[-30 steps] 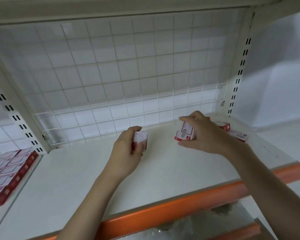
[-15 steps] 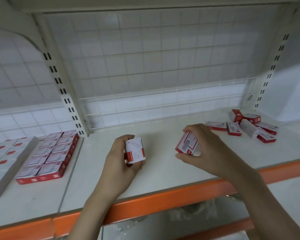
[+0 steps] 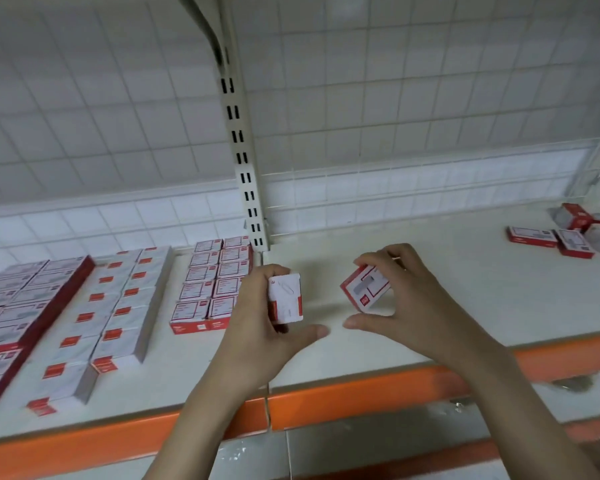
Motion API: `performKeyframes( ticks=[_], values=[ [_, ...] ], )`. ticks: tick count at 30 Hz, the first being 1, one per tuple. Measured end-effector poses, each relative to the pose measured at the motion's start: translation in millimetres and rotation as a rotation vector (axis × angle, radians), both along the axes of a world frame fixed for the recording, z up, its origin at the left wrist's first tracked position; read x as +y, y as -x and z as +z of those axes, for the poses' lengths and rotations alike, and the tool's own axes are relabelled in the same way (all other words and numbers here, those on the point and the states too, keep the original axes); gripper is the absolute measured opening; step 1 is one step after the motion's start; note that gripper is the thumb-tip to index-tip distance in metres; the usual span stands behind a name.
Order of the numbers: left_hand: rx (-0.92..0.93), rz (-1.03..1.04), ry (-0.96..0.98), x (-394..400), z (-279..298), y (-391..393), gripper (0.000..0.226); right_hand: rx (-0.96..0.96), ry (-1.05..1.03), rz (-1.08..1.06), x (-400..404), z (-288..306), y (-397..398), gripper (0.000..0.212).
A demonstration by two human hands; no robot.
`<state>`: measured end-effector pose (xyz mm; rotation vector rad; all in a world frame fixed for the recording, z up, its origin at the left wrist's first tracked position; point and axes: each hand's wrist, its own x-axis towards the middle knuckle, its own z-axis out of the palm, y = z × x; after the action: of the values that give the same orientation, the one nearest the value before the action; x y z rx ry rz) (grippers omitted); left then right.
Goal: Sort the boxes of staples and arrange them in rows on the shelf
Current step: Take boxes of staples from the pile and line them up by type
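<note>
My left hand (image 3: 257, 327) grips a white and red staple box (image 3: 286, 297), held upright above the white shelf (image 3: 430, 271). My right hand (image 3: 406, 306) holds a second red and white box (image 3: 366, 289) tilted, fingers on top and thumb stretched out below it. Both boxes hang over the shelf, just right of the neat block of red-edged boxes (image 3: 212, 282) set in two rows. Several loose boxes (image 3: 565, 233) lie scattered at the far right of the shelf.
More rows of boxes (image 3: 118, 306) fill the left shelf section, with a darker-edged group (image 3: 21, 306) further left. A slotted upright post (image 3: 243, 168) splits the wire-grid back wall. An orange strip (image 3: 361, 393) runs along the shelf's front edge.
The view has swung left, so the sorted rows on the left have come into sight and the loose pile has slid to the right edge. Both hands carry their boxes leftward.
</note>
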<state>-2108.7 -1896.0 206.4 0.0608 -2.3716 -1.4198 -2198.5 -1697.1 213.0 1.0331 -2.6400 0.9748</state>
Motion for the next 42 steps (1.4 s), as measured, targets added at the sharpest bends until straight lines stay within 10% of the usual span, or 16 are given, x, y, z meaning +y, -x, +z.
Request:
performKeyframes(
  ticks=[26, 42],
  values=[
    [-0.068, 0.250, 0.274, -29.8, 1.7, -34.8, 0.031, 0.059, -0.029, 0.104, -25.7, -19.5, 14.0, 0.045],
    [-0.086, 0.283, 0.495, -109.0, -5.6, -81.1, 0.057, 0.068, -0.080, 0.217, -105.5, -17.3, -23.4, 0.047]
  ],
)
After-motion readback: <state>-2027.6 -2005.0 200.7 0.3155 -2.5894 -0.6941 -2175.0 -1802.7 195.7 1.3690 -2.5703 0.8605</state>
